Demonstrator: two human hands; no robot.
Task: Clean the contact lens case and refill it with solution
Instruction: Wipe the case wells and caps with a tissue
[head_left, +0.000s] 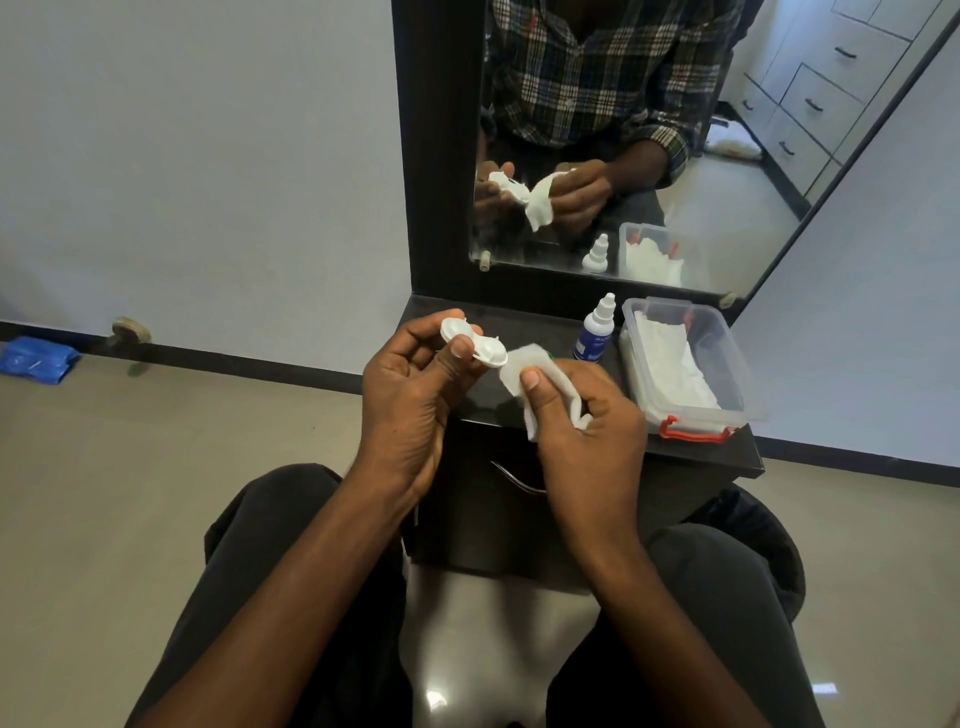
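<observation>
My left hand (410, 384) pinches a white contact lens case (472, 344) between thumb and fingers, holding it up over the dark table (727, 452). Both round wells of the case show. My right hand (582, 415) grips a folded white tissue (524, 371), thumb pressed on top, and the tissue's edge touches the right well of the case. A small solution bottle (595, 332) with a white nozzle and blue label stands upright on the table, just beyond my right hand.
A clear plastic box (727, 358) with red latches holds white tissues at the table's right. A mirror (727, 208) leans on the wall behind the table and reflects the hands. A blue packet (36, 358) lies on the floor far left.
</observation>
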